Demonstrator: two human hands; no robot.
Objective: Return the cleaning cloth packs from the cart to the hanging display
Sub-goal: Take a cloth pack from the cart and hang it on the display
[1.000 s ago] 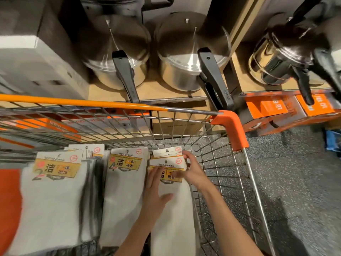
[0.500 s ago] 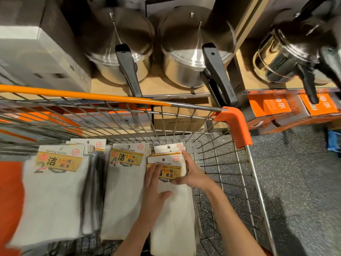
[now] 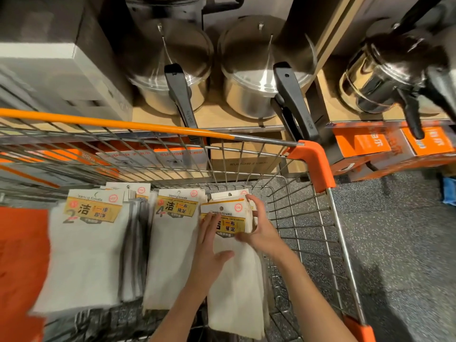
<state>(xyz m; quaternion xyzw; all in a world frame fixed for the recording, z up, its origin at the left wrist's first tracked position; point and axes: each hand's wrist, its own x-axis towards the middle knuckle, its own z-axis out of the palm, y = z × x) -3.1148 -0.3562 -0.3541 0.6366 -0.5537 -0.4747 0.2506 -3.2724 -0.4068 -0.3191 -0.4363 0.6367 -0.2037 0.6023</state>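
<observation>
In the cart (image 3: pixel 313 159), right hand (image 3: pixel 260 230) curls round the cloth pack (image 3: pixel 234 280), gripping its card top; left hand (image 3: pixel 209 248) lies flat, fingers straight, on its front.

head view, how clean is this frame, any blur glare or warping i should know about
Head view overall: wide-angle warping bows the cart handle; head view edges: motion blur smears the left cloth pack and the kettle, while the label on the held pack is fairly sharp; head view top: dim light, with glare streaks on the steel pot lids.
</observation>
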